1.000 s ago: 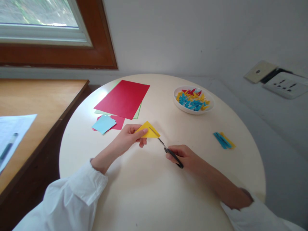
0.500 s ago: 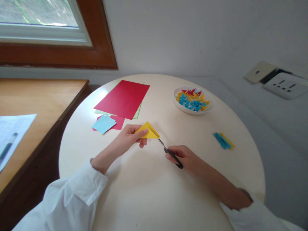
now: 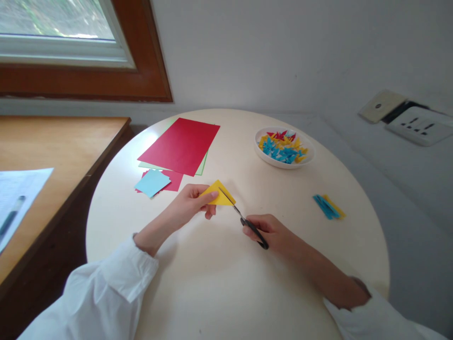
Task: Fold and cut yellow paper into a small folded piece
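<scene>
"Over the middle of the round counter (image 3: 219,293) there's one yellow paper (image 3: 222,200), held up in the left grip (image 3: 189,204): narrow pinch, thumb on top. Right grip (image 3: 272,227) is wrapped round the black handles of one pair of scissors (image 3: 244,221), with a blade lying across the paper. So both are busy."

"Nice, what else is on there? Counts please lol"

"Toward the far left edge: one big red sheet (image 3: 180,146) with pale green paper (image 3: 202,166) poking out underneath, can't tell how many layers. Just in front of that, nearer the left edge, one light blue square (image 3: 153,182) tops a small pile, red squares (image 3: 174,181) peeking out, no idea how many. Toward the far right edge: one white dish (image 3: 267,158) heaped with folded pieces (image 3: 286,152) in red, yellow and blue, way too jumbled to count. Near the right edge, a small bunch of blue strips (image 3: 323,208) with at least one yellow strip (image 3: 335,208) alongside; the overlap ruins my count."

"And the surface? The room?"

"Smooth, plain cream top. Past the left edge, one wooden counter (image 3: 71,141) carrying one white page (image 3: 28,184) and one pen (image 3: 12,217). One window (image 3: 56,19) in a brown frame (image 3: 148,61), greyish white wall (image 3: 247,56), plus one socket plate (image 3: 417,125) over on the right."
</scene>
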A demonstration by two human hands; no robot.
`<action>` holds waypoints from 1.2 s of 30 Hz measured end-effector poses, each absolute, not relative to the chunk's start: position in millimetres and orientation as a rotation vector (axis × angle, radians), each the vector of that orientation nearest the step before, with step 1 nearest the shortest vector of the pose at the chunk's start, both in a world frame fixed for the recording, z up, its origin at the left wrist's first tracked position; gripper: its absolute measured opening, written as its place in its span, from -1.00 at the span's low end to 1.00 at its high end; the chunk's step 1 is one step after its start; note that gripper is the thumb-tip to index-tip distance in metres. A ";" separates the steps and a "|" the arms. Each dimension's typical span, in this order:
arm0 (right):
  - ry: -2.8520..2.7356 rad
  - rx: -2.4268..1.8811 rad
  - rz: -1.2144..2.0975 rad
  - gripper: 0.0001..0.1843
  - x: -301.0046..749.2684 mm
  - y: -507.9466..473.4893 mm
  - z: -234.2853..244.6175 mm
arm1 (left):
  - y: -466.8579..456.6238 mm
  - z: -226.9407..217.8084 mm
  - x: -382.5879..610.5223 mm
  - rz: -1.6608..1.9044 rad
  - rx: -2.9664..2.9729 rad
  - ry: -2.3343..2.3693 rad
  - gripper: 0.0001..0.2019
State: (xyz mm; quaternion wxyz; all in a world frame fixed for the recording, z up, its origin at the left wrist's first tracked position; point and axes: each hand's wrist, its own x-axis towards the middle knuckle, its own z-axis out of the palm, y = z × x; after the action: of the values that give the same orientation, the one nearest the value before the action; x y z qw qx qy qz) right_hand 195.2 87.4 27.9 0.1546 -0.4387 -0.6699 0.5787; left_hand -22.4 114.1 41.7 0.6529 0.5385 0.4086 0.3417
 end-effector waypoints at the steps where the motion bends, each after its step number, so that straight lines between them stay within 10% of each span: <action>1: -1.918 -1.259 1.660 -0.53 195.2 87.3 28.3 | 114.2 41.7 -22.4 0.776 1.218 0.926 -0.68; 36: -1.909 -1.288 1.653 -0.57 193.6 85.8 29.7 | 113.9 43.6 -21.7 0.765 1.155 0.872 -0.72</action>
State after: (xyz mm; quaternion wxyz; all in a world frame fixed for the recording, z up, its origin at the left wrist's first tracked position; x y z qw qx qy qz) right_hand 193.6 85.8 29.7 0.1525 -0.4491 -0.6655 0.5763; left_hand -21.7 113.9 43.6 0.6832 0.5152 0.3889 0.3413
